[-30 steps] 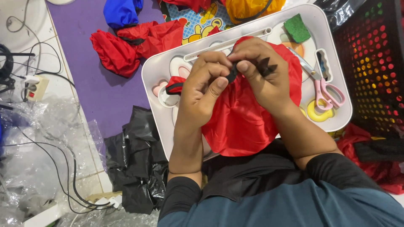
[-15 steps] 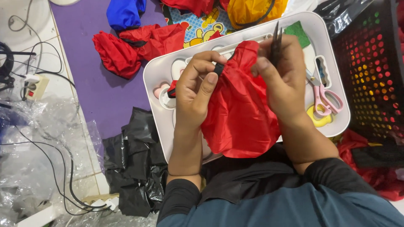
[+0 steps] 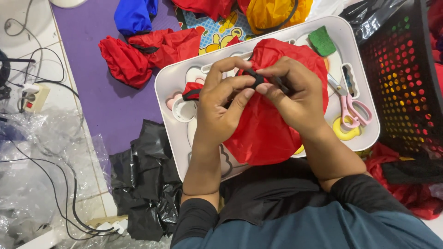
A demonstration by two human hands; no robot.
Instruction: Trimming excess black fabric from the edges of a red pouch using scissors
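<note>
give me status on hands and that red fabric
Left hand and right hand both pinch a black cord atop red fabric bundle. Over white tray. Nothing blocking.

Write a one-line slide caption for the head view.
Both hands, left and right, pinch a small black cord piece on a bunched red fabric bag above a white plastic tray holding pink-handled scissors.

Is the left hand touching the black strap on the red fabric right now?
Touching. The head view shows the left hand with thumb and fingertips pinched on the black strap atop the red fabric, meeting the right hand with no gap.
</note>
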